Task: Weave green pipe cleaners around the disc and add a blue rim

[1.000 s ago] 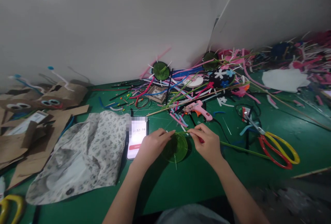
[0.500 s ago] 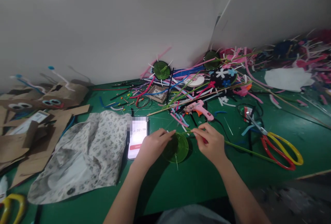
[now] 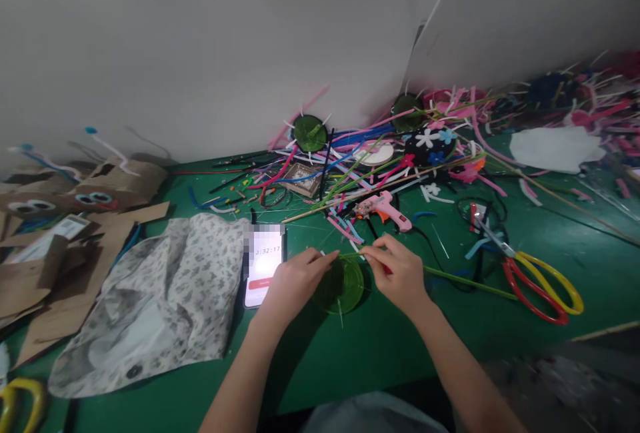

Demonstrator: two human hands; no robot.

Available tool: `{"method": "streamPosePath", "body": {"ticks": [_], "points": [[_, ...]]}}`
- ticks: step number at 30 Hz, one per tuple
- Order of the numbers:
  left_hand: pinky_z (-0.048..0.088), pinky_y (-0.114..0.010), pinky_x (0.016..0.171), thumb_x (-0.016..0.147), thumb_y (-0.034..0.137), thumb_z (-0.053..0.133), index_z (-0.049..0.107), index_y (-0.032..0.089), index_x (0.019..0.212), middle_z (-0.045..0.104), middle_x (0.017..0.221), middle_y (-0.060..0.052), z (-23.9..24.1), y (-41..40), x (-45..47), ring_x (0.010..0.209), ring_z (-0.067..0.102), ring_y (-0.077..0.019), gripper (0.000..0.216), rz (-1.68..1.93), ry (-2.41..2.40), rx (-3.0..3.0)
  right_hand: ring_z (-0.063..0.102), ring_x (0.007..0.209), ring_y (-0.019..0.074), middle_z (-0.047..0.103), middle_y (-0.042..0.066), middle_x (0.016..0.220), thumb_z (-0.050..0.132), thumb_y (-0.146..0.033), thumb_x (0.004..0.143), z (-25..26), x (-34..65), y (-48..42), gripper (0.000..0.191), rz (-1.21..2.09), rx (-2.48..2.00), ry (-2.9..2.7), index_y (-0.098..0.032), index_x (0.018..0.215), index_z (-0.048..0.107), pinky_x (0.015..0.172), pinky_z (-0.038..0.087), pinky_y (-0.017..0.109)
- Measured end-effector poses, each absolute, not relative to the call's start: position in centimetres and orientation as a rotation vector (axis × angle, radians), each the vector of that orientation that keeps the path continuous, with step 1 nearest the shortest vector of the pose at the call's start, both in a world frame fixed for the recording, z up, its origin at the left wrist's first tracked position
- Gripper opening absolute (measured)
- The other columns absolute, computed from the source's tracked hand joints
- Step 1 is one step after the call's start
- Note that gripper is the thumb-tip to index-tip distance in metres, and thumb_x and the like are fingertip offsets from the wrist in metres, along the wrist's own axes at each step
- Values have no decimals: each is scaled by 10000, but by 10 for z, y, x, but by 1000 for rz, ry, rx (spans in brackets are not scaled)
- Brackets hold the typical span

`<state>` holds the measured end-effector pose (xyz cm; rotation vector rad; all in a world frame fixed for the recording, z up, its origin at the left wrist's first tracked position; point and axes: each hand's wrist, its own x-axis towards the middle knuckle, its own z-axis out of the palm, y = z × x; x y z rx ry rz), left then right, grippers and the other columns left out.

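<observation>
A translucent green round piece [image 3: 349, 290], disc- or dish-like, lies below my hands, with a thin pale strand sticking out at its lower edge. My left hand [image 3: 295, 281] pinches at its upper left rim; the fingertips partly hide what they grip. My right hand [image 3: 399, 272] is closed in a pinch on a green pipe cleaner [image 3: 463, 281] at the rim's upper right. A short stretch of the pipe cleaner runs along the rim between my fingertips. Its long tail passes behind my right hand toward red-and-yellow-handled scissors [image 3: 537, 281].
A lit phone [image 3: 264, 266] with a timer and a patterned cloth [image 3: 175, 293] lie left. Beyond my hands are a pink glue gun [image 3: 384, 210] and heaped pipe cleaners [image 3: 350, 160]. Cardboard figures [image 3: 120, 190] stand far left; a white sheet [image 3: 555, 148] lies right.
My right hand has moved left, closer to my left hand, and the pipe cleaner's tail has slid left with it. My left hand stays at the rim.
</observation>
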<state>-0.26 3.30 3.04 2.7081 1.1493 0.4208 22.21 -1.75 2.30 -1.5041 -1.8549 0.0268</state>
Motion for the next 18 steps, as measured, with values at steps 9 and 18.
{"method": "streamPosePath", "body": {"ticks": [9, 18], "points": [[476, -214, 598, 941, 213, 495, 572, 263, 1247, 632, 901, -26, 31, 33, -3, 751, 632, -139, 320, 408, 1141, 2685, 591, 766, 183, 592, 79, 929, 510, -412, 868, 29, 250, -6, 314, -29, -1770, -1615, -202, 1082, 602, 546, 425, 260], [483, -223, 628, 945, 224, 487, 577, 246, 1244, 629, 902, -28, 35, 32, -4, 753, 628, -145, 313, 409, 1137, 2670, 522, 599, 153, 599, 110, 880, 542, -586, 786, 9, 271, 51, 479, -340, -2228, -1723, -145, 914, 677, 442, 255, 257]]}}
